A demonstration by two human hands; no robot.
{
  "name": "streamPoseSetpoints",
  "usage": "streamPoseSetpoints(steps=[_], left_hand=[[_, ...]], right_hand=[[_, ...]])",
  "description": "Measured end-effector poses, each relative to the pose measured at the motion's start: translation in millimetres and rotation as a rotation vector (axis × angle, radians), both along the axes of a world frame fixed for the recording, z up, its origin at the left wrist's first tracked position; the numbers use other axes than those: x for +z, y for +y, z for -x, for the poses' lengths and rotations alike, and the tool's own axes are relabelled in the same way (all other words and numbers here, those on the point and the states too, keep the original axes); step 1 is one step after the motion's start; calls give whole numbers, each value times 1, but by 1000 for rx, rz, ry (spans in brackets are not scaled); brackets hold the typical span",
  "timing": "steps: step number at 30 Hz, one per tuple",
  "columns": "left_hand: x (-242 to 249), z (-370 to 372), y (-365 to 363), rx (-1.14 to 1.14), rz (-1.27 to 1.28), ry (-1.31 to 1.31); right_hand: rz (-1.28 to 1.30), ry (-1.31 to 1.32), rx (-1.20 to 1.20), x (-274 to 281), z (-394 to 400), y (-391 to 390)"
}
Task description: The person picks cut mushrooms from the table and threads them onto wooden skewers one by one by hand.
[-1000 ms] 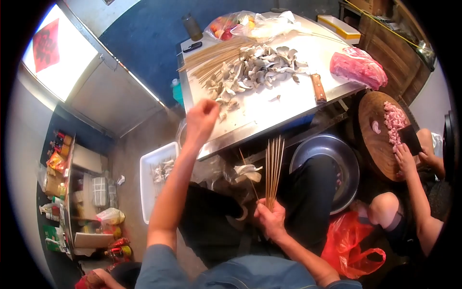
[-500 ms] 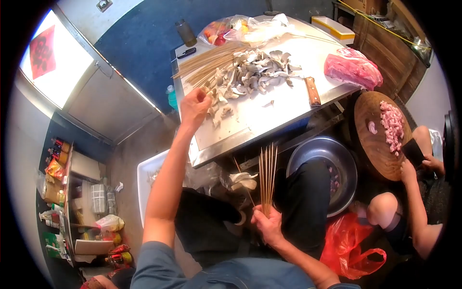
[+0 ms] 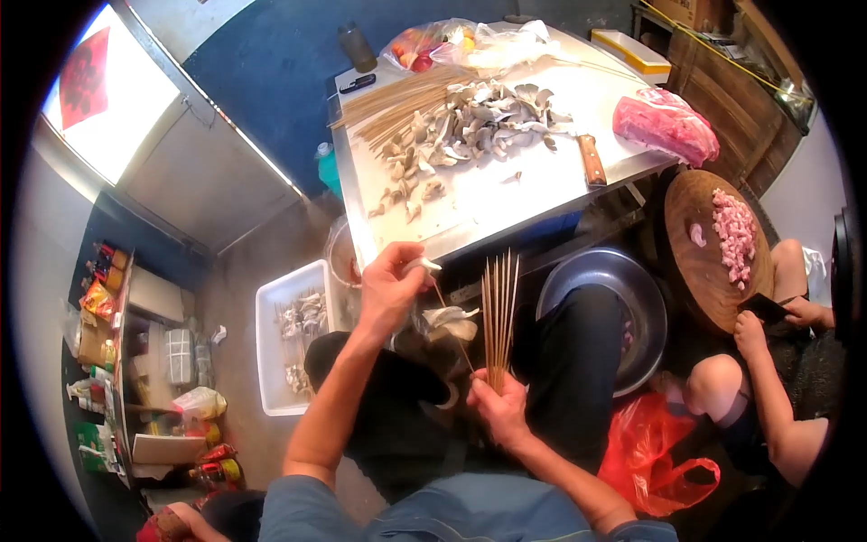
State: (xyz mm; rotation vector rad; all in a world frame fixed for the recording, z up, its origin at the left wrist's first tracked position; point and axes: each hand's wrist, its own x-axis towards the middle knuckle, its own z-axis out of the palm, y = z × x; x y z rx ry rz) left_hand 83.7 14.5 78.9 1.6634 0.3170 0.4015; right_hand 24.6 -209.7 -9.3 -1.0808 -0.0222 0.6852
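My left hand (image 3: 390, 287) pinches a small mushroom piece (image 3: 421, 264) at the tip of a single skewer. Lower on that skewer sit pale grey mushroom pieces (image 3: 449, 322). My right hand (image 3: 502, 408) is closed round a bundle of wooden skewers (image 3: 498, 312), points up, and also grips the lower end of the loaded skewer. On the table in front lies a heap of torn oyster mushrooms (image 3: 492, 122), with more loose skewers (image 3: 397, 107) behind it to the left.
A knife (image 3: 591, 161) and raw meat (image 3: 666, 126) lie on the table (image 3: 470, 212). Loaded skewers fill a white tub (image 3: 271, 361) at left. A metal basin (image 3: 652, 334) and red bag (image 3: 646, 461) are right; a co-worker's hands hold a cleaver (image 3: 764, 309) by the chopping board (image 3: 686, 235).
My left hand has come from the mushrooms at the table's left edge down to the skewer tip, carrying a piece. My right hand has stayed nearly in place.
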Motion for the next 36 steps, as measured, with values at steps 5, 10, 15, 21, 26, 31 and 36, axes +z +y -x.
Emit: streamPoseSetpoints(steps=[5,10,15,21,26,31,36], left_hand=[[-6,12,-10,-8,90,-19],[-9,15,-13,1,140,-58],[-10,15,-16,3,143,-44],[-16,20,-21,-14,115,-49],[-11,27,-16,-190,-88,24],[-15,32,-19,-201,-102,73],[-16,29,-21,-214,-75,108]], right_hand=[[25,-8,2,2,1,1],[12,-13,-14,-5,3,2],[-4,-12,-12,-5,3,1],[-7,7,5,-7,2,-2],[-1,13,5,-7,1,0],[22,53,-18,-9,0,0],[15,75,-36,-13,0,1]])
